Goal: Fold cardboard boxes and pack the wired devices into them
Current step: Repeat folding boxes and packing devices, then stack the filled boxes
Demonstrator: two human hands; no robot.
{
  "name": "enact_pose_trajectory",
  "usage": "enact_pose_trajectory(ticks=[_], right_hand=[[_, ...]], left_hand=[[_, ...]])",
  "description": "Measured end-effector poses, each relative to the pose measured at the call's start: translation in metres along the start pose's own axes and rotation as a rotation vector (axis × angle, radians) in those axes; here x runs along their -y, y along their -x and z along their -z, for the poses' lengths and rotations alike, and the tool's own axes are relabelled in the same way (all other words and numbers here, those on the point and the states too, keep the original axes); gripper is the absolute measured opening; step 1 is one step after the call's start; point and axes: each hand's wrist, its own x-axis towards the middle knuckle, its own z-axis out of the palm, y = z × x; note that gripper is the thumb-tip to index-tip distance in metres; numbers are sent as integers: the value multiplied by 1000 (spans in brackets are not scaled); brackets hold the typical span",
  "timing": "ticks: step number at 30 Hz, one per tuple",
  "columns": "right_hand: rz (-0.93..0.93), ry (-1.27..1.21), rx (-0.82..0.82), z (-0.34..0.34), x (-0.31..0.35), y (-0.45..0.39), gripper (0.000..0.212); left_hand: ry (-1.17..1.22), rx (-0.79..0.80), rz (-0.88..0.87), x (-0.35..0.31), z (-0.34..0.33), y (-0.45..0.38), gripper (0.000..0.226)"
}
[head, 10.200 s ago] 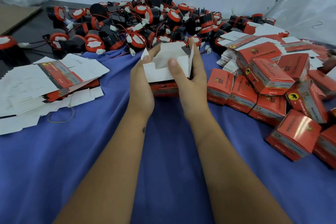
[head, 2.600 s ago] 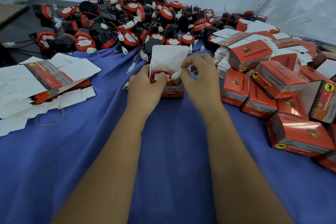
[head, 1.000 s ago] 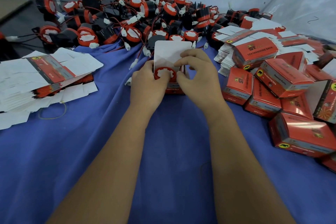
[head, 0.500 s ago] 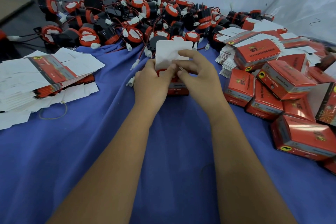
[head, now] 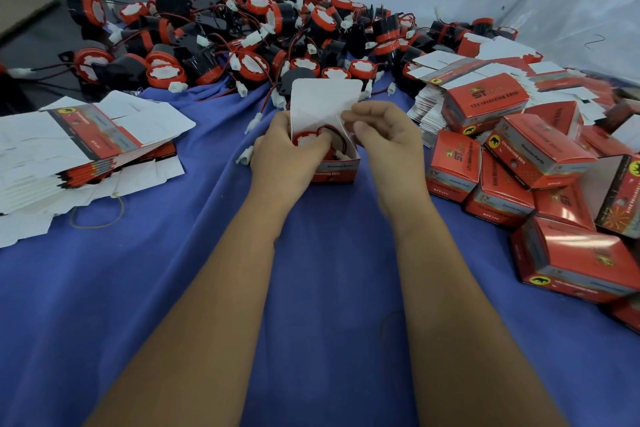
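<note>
A small red cardboard box [head: 334, 174] stands on the blue cloth at the middle, its white lid flap [head: 323, 101] raised. A red and black wired device [head: 309, 140] sits inside it, with its wire looped on top. My left hand [head: 285, 158] grips the box's left side, thumb pressing on the device. My right hand [head: 384, 137] is at the box's right, its fingers curled and pinching the white side flap by the lid.
A heap of wired devices [head: 242, 35] lies behind the box. Flat unfolded boxes [head: 86, 146] are stacked at the left, with a rubber band [head: 97, 215] beside them. Closed red boxes [head: 540, 180] pile up at the right. Plastic sheeting [head: 571, 3] hangs at the back right.
The device has gone down into the box and its wire has been tucked in. My right hand has drawn back from the opening to the side flap.
</note>
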Motion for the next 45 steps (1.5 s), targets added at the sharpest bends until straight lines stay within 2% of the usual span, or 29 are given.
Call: enact_pose_trajectory(ticks=[5,8,12,14,16,18,19,22,26,29,32,34,36,38,40,45], right_hand=[[-10,158,-40,-10,-8,-1,27],[-106,112,-3,-11,-10,-1,32],[-179,79,91,-5,-11,-3,36],[-219,68,116,-3,-11,-5,42],[-221,74,119,-2,-12,-6,40],[-192,83,124,-3,-12,-6,34],[-180,80,127,-3,-12,-5,32],[-124,39,133,-4,-12,-3,33],[-32,99,104,-3,-10,-1,31],[-3,201,70,1,-8,-1,28],[-16,213,62,4,-5,-2,38],[-70,120,59,7,-5,-3,37],[-123,28,91,10,-5,-2,22],[-104,130,174,12,-7,1,21],[-64,251,269,14,-10,2,35],[-32,322,372,21,-10,0,55]], left_hand=[[-14,52,-31,1,3,0,35],[-30,69,-4,-3,3,1,43],[179,42,130,-8,2,0,32],[291,56,139,-11,3,2,29],[421,111,115,-11,4,2,41],[447,134,97,-10,7,0,54],[412,125,101,-10,9,-1,53],[161,138,29,-2,8,-6,29],[30,-20,-204,8,11,-3,33],[-10,-94,-221,8,17,0,32],[109,-8,-105,6,25,-3,38],[120,95,-83,6,32,-4,28],[4,165,-142,8,34,-3,23],[-239,158,-295,11,32,0,29],[-356,112,-382,12,30,1,33],[-363,162,-371,15,32,1,46]])
